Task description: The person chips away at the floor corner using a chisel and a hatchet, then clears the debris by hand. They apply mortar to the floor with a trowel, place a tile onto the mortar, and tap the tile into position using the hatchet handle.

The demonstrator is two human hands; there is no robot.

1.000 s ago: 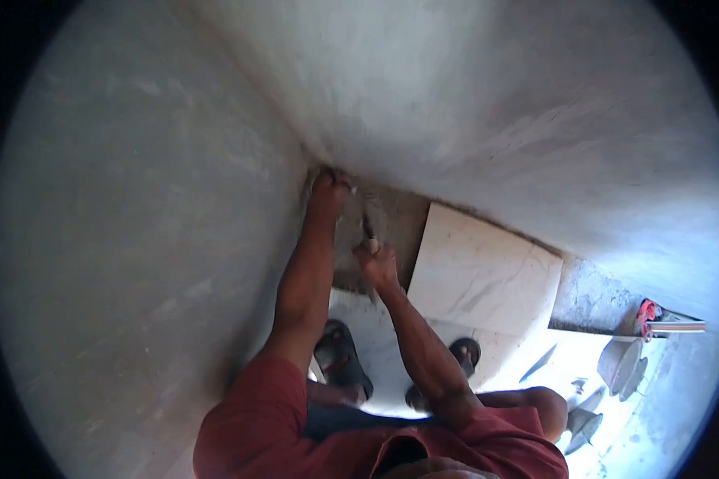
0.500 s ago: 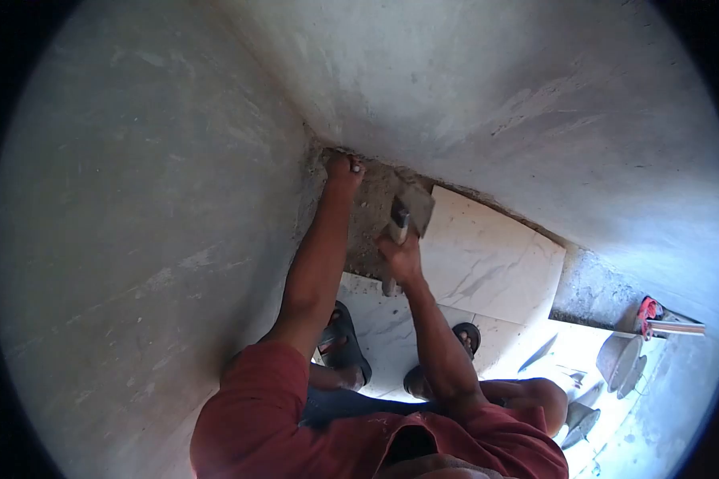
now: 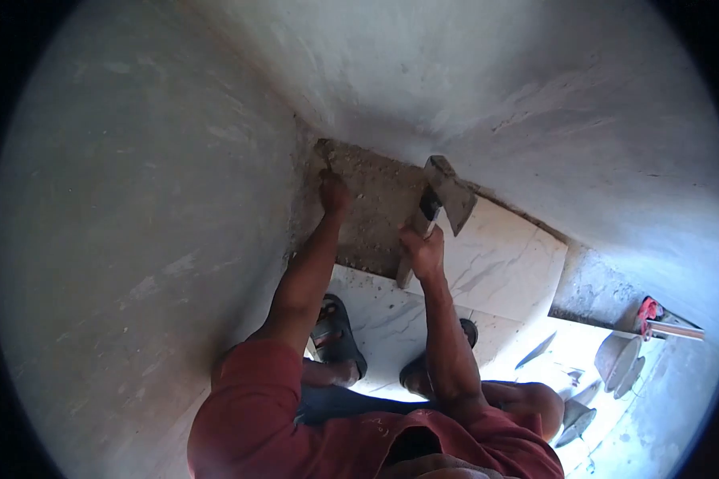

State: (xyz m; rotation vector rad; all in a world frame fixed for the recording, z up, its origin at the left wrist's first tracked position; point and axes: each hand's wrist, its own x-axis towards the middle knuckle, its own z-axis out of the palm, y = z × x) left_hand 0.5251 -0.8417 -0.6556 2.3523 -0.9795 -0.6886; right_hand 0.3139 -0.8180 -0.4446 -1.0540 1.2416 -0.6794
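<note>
My left hand (image 3: 335,194) is closed around a thin dark chisel (image 3: 326,161), whose far end points at the wall corner. Much of the chisel is hidden inside the fist. Farther right, my right hand (image 3: 425,251) grips the handle of a hatchet (image 3: 455,195) with a wide, dusty grey blade. The hatchet is raised, its head apart from the chisel and seen in front of the tile's edge. Below both hands is a rough patch of bare, crumbly floor (image 3: 371,211) between the walls and the tiles.
Marbled white floor tiles (image 3: 495,255) border the bare patch. Plastered walls (image 3: 176,199) rise on the left and far side. My sandalled feet (image 3: 339,339) are close below. At right are a red item (image 3: 649,310) and several pans (image 3: 617,359) in bright light.
My right hand has swung the hatchet right and away from the left hand. My left hand has shifted slightly down and left, and the chisel's far end now shows.
</note>
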